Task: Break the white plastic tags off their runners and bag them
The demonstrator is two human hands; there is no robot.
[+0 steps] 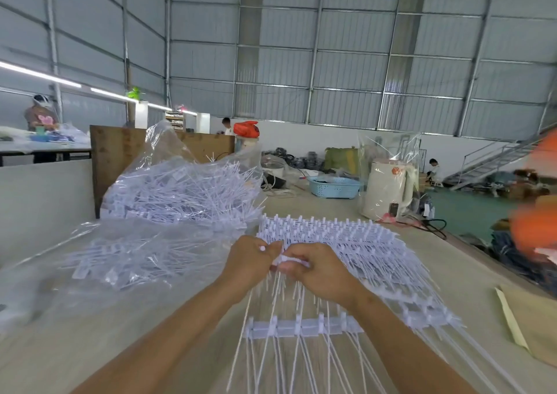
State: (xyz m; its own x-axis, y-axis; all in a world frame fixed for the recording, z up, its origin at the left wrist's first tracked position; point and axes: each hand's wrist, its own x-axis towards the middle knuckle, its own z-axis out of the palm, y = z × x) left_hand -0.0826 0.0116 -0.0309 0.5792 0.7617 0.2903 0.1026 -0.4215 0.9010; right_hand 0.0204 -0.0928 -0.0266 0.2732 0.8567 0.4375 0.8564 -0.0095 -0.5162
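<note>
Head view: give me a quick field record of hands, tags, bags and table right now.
left hand: grips white tags with the right hand
right hand: pinches the same tags
runner stack: lies behind and under the hands
near runner: below the wrists, strands trailing toward the camera
flat bag: left, holding tags
full bag: behind it
table: pale wood

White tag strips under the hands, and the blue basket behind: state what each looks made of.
White tag strips: likely moulded plastic, matt; thin uniform stems joined on a runner bar. Perforated blue basket: plastic too, slightly glossy, with moulded holes in its wall.
</note>
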